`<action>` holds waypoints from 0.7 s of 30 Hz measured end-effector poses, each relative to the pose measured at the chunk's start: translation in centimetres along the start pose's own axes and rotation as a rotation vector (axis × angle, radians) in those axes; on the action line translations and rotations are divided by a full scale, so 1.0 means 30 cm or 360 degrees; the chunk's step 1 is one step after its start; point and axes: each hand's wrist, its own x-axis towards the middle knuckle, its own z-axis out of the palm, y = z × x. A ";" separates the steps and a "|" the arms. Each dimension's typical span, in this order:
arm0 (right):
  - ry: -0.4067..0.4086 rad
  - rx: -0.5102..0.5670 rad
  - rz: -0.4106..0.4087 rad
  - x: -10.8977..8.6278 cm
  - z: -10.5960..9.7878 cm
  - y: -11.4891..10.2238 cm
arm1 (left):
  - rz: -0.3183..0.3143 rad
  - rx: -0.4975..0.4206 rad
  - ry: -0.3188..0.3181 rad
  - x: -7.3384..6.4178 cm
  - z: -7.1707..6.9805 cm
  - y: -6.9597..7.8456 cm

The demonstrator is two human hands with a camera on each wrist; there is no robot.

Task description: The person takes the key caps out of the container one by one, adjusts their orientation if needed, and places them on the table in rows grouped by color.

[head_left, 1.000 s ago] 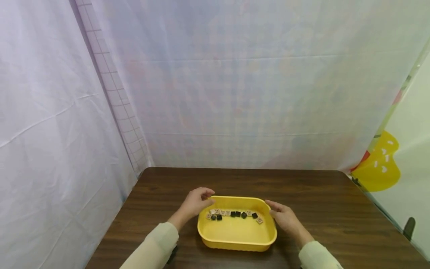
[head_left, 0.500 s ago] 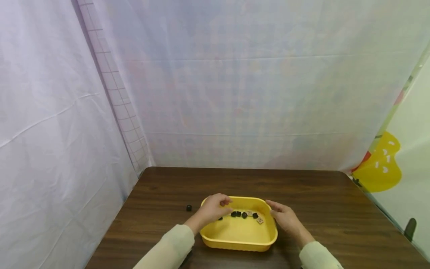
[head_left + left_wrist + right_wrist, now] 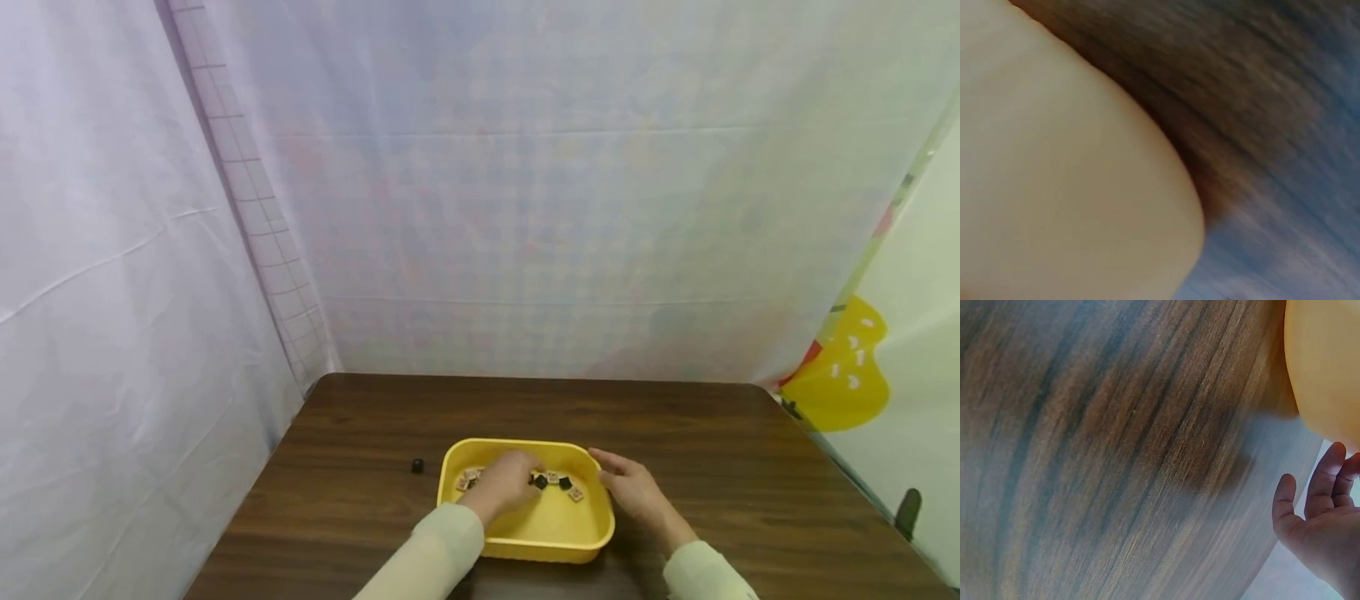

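Note:
A yellow plastic tray [image 3: 547, 553] stands on the dark wooden table. Along its far side lies a row of small black dice [image 3: 565, 483] and pale dice [image 3: 575, 493] with markings. My left hand [image 3: 504, 483] reaches down into the tray over the middle of that row, hiding several dice; I cannot tell whether its fingers hold one. At the tray's right rim, my right hand [image 3: 633, 487] rests with fingers loosely extended; in the right wrist view its fingertips [image 3: 1334, 453] are beside the tray wall [image 3: 1329, 369]. One black die [image 3: 417, 466] sits on the table left of the tray.
The brown wood-grain table [image 3: 360, 417] extends around the tray. White sheeting [image 3: 525, 250] hangs behind it, and more hangs on the left. In the left wrist view, a pale yellow rounded surface [image 3: 1072, 175] fills much of the picture.
My left hand has moved right from the tray's far left corner and down among the dice. A black die now shows on the table to the left. My right hand has stayed at the rim.

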 end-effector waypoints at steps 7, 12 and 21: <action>0.0020 0.0044 0.0054 -0.001 0.005 -0.004 | -0.0020 0.0137 0.0017 0.007 0.005 -0.017; 0.0037 0.0049 0.0046 -0.002 0.006 -0.005 | 0.0013 0.0204 0.0030 0.011 0.013 -0.013; 0.0017 0.0020 0.0073 0.003 0.004 -0.004 | 0.0022 0.0198 0.0074 0.013 0.023 -0.009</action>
